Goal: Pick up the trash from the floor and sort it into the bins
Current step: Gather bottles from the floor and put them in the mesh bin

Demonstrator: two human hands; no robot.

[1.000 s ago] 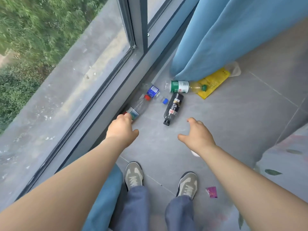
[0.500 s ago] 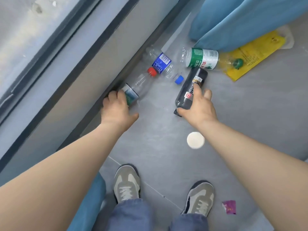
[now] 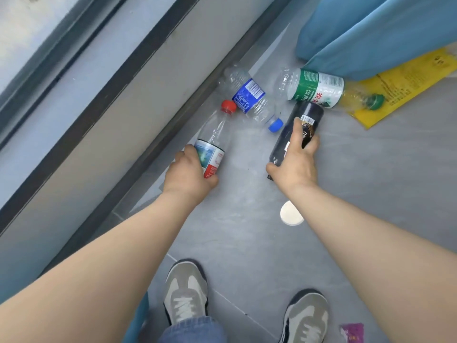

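Note:
Several plastic bottles lie on the grey tiled floor by the window wall. My left hand (image 3: 189, 173) grips the base of a clear bottle with a red cap (image 3: 214, 134). My right hand (image 3: 294, 160) grips a black bottle (image 3: 308, 115) around its lower body, thumb along its left side. Between them lies a clear bottle with a blue label and blue cap (image 3: 251, 99). A green-labelled bottle with a green cap (image 3: 319, 88) lies farther off, its neck over a yellow paper (image 3: 405, 82). No bins are in view.
A white round lid (image 3: 291, 214) lies under my right forearm. A purple wrapper (image 3: 352, 332) lies beside my right shoe. A blue curtain (image 3: 376, 30) hangs at top right. The dark window frame base (image 3: 148, 95) runs diagonally along the left. My shoes stand at the bottom.
Both hands went from reaching above the floor to closing on bottles: left on the red-capped one, right on the black one. The view has dropped closer to the floor.

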